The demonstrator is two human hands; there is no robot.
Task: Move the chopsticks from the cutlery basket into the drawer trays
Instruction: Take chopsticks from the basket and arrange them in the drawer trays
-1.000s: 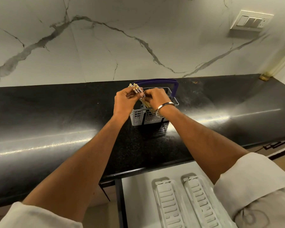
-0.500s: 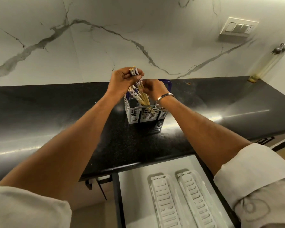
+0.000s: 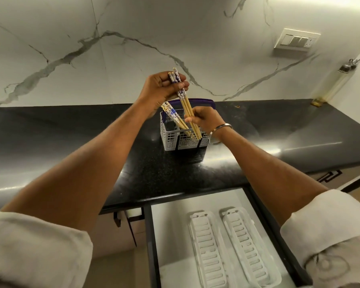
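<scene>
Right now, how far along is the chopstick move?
Done: nothing; both drawer trays look empty. In hand: the left hand grips a few chopsticks by their tops, tips low at the basket; the right hand pinches them. Left: more chopsticks in the basket.

We are in a home kitchen: a polished black stone counter (image 3: 71, 146) runs below a white marble-veined wall (image 3: 133, 28). On that wall, up to the right, sits a switch plate (image 3: 296, 40). Below the counter's front edge an open drawer (image 3: 170, 235) holds two white slotted trays (image 3: 208, 250).
</scene>
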